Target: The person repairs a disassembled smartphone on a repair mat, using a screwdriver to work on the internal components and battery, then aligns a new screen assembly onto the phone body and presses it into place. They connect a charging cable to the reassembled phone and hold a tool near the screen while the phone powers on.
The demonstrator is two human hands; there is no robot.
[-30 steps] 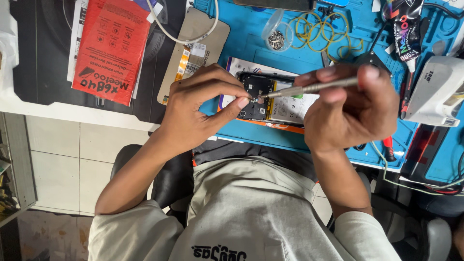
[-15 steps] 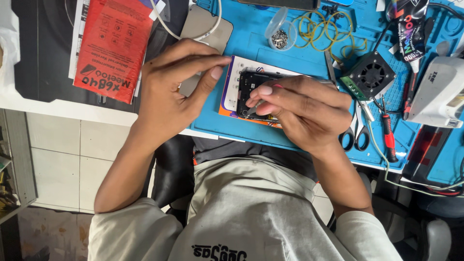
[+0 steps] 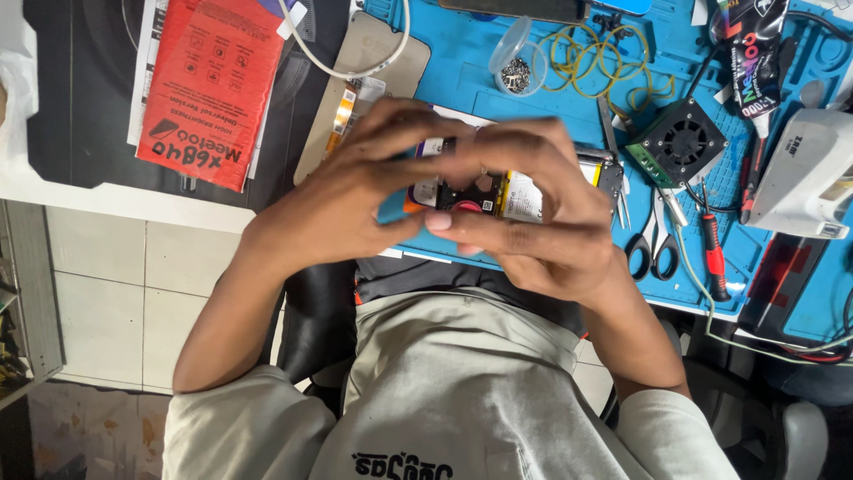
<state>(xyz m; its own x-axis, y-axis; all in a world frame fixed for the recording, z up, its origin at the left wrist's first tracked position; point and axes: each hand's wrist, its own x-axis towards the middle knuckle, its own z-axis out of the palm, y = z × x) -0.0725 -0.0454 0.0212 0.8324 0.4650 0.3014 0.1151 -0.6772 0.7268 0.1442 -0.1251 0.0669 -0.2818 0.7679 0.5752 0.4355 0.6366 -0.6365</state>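
Bare left hand [image 3: 355, 200] and right hand [image 3: 542, 222] both grip the opened phone [image 3: 471, 191], fingers closed around its edges, held just above the blue mat [image 3: 498, 107] on the surface. Scissors [image 3: 649, 244] and small fan [image 3: 680, 142] right; red packet [image 3: 200, 84] left.

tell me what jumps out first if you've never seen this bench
Both hands, left and right, close around an opened phone in the middle, over a blue mat. A red packet lies at upper left; a small black fan and scissors sit to the right.
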